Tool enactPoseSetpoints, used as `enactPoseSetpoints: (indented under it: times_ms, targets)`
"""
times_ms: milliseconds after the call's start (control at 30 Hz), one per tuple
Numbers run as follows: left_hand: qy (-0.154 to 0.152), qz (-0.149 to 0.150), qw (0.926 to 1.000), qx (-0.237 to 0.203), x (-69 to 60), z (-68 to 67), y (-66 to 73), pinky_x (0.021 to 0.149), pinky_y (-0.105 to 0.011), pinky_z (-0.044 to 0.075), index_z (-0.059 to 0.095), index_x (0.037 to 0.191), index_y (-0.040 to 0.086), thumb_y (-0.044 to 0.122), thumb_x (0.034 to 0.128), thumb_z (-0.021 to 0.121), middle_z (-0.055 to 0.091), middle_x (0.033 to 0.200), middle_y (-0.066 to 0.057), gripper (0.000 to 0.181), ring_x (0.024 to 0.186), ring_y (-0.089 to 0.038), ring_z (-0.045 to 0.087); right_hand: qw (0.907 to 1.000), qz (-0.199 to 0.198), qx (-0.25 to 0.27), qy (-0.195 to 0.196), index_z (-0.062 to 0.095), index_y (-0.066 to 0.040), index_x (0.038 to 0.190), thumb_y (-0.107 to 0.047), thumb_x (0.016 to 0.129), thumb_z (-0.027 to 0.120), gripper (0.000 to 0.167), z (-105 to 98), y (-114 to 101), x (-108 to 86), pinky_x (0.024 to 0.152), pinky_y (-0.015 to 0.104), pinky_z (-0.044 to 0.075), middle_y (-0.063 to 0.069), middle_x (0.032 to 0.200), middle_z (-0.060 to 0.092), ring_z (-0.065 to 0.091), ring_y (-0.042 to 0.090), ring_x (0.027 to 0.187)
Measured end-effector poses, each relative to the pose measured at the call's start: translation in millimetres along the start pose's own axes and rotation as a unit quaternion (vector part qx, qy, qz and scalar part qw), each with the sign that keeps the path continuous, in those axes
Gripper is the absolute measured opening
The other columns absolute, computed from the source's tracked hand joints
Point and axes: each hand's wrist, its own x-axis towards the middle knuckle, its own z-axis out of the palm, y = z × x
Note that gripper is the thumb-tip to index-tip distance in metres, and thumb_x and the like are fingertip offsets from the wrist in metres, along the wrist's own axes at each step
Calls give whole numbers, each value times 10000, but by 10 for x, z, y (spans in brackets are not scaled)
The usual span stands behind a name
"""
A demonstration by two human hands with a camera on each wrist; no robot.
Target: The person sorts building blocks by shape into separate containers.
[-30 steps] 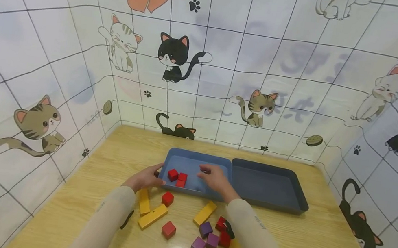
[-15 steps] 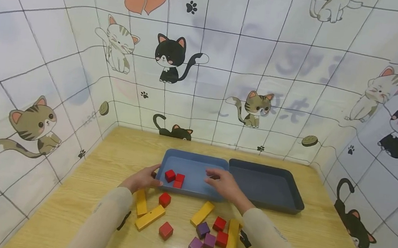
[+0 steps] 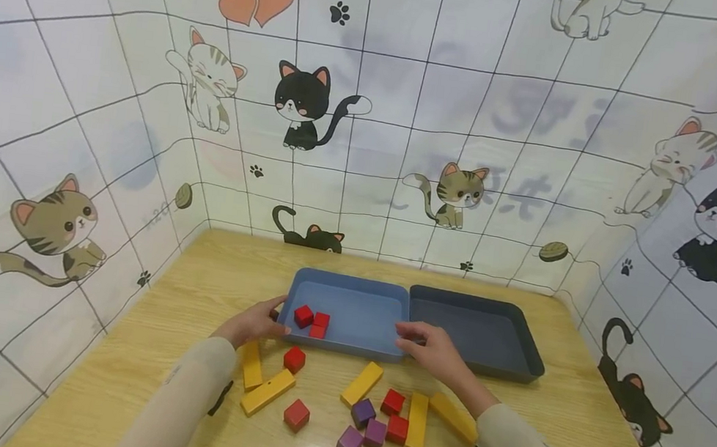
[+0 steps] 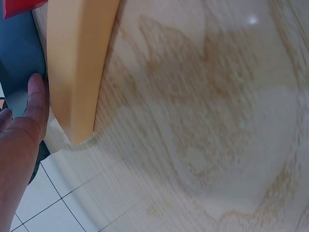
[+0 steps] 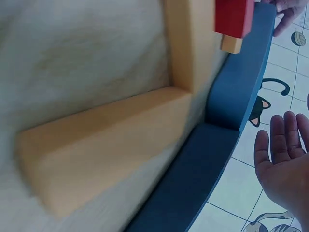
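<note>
My left hand [image 3: 256, 320] grips the left end of the blue tray [image 3: 364, 290]; its thumb [image 4: 35, 89] lies against the tray's outer wall in the left wrist view. Inside the tray's front left part are red cubes [image 3: 303, 316]. In the head view my right hand [image 3: 434, 346] hovers over where the blue tray meets the dark grey tray [image 3: 479, 333]. Its fingers are loosely bent in the head view, with nothing held. The right wrist view shows the right palm [image 5: 282, 169] facing up in frame, apart from the trays.
In front of the trays lie several yellow blocks [image 3: 362, 384], more red cubes [image 3: 297, 416] and purple cubes [image 3: 350, 442]. One yellow block [image 3: 454, 417] is near my right forearm. A cat-printed cloth wall [image 3: 385, 108] surrounds the wooden table [image 3: 235, 257].
My right hand has moved right, from above the blue tray to the seam between the trays. A yellow block under the right forearm has come into view. My left hand stays put.
</note>
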Motion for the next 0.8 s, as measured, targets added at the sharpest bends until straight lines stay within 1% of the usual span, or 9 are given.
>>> enactPoseSetpoints:
  times_ms: [167,233,267,300,467,500,600,700,800]
  targets:
    - [-3,-66,10000,24,-4,6,13,1023,-546,420,283,1568,110,131,907,712,536,1316,-235,788,1120,-333,549,9997,-185,-102,-126,638,-29,1294,-252,971,647,393,-19,97,-205,839,297,547,182,1254,635,640,226,1041]
    - [-4,-115,9999,47,1,16,28,1030,-548,414,272,1573,117,129,914,700,531,1325,-230,785,1126,-333,544,9995,-247,-110,-183,643,-14,1280,-253,973,645,389,-10,100,-294,855,274,533,168,1230,648,634,224,1046]
    - [-4,-124,9999,41,5,19,31,1030,-547,415,271,1574,119,127,916,698,531,1326,-230,785,1126,-334,545,9995,-215,-66,-223,643,-4,1275,-227,974,645,375,-10,53,-343,861,274,528,167,1221,652,629,238,1048]
    - [-3,-125,9999,53,7,20,32,1027,-545,418,272,1573,118,127,917,698,531,1325,-229,782,1124,-333,545,9994,-217,-69,-274,643,0,1273,-228,974,645,376,-6,52,-376,869,274,522,164,1217,654,623,245,1057]
    - [42,-120,9999,2,8,14,19,1018,-540,430,285,1568,114,118,911,709,521,1337,-248,782,1138,-345,542,9990,-85,-130,-426,657,0,1253,-221,971,649,359,6,53,-486,890,299,512,166,1218,659,616,280,1073]
    - [52,-126,9999,19,5,13,18,1020,-543,427,286,1568,114,123,910,712,518,1340,-251,783,1144,-348,539,9989,-96,-186,-430,661,-8,1251,-241,968,653,367,15,108,-491,891,297,511,157,1216,664,620,273,1072]
    - [47,-123,9999,46,-14,10,28,1026,-552,419,278,1570,112,126,912,711,512,1346,-259,788,1156,-359,533,9989,-53,-223,-413,668,-4,1239,-239,956,667,367,32,139,-547,893,315,508,146,1199,677,623,285,1073]
    - [23,-108,9999,57,-24,6,36,1026,-552,417,276,1571,116,135,912,712,518,1334,-254,791,1145,-356,535,9989,18,-241,-404,680,-13,1225,-235,938,691,362,59,177,-597,909,375,506,125,1184,690,625,300,1082]
    - [10,-94,10000,27,-22,4,36,1027,-547,418,275,1571,117,130,912,709,522,1328,-250,790,1136,-348,539,9991,28,-204,-368,693,-13,1196,-223,917,717,351,89,204,-631,934,490,497,121,1164,698,628,324,1087]
